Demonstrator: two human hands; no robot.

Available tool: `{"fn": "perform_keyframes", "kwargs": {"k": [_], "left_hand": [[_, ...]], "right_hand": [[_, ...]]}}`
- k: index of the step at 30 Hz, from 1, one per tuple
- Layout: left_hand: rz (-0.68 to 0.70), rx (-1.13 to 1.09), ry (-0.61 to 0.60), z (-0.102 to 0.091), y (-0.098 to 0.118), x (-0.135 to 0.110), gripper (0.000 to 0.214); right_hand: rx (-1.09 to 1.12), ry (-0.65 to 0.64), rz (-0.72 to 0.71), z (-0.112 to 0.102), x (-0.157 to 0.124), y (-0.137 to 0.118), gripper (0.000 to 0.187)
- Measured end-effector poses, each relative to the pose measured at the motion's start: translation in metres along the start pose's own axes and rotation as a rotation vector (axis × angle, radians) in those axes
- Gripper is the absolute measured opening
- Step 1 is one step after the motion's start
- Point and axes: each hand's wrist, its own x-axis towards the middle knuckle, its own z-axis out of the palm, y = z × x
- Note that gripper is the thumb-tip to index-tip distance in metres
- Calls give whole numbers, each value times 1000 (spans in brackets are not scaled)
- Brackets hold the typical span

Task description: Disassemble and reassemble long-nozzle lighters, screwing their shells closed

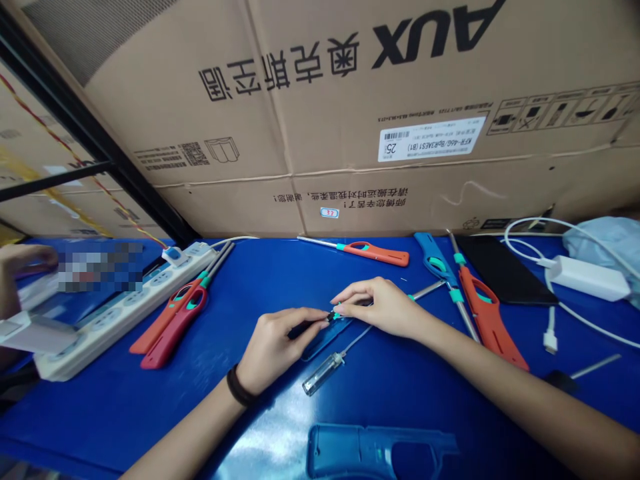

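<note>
A slim black part (305, 328) lies across the middle of the frame, its teal end (334, 315) between the hands. The left hand (277, 353), with a black band at its wrist, is closed on the black part between thumb and fingers. The right hand (383, 308) is nearly closed, its fingertips pinching at the teal end. A blue plastic strip (325, 339) lies just beneath, and a clear-handled screwdriver (323, 373) lies below that on the blue table (250, 293). Long lighters lie around: an orange one (375, 252) above, two red ones (175, 327) left, and blue (435, 260) and orange (487, 317) ones right. A power strip (125, 313) runs along the left, near another person's hand (25, 260) at the far left edge. A phone (505, 270) and white charger (590, 279) sit upper right, before a cardboard box (350, 113).
</note>
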Motion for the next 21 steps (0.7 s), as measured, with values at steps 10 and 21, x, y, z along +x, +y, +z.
{"fn": "perform_keyframes", "kwargs": {"k": [10,21], "left_hand": [[13,62,-41,0,1,-2,20],[14,118,-59,1,0,-1,15]], "right_hand": [[-12,34,16,1,-1,-1,19],[-13,26,48,0,-1,-3,21]]}}
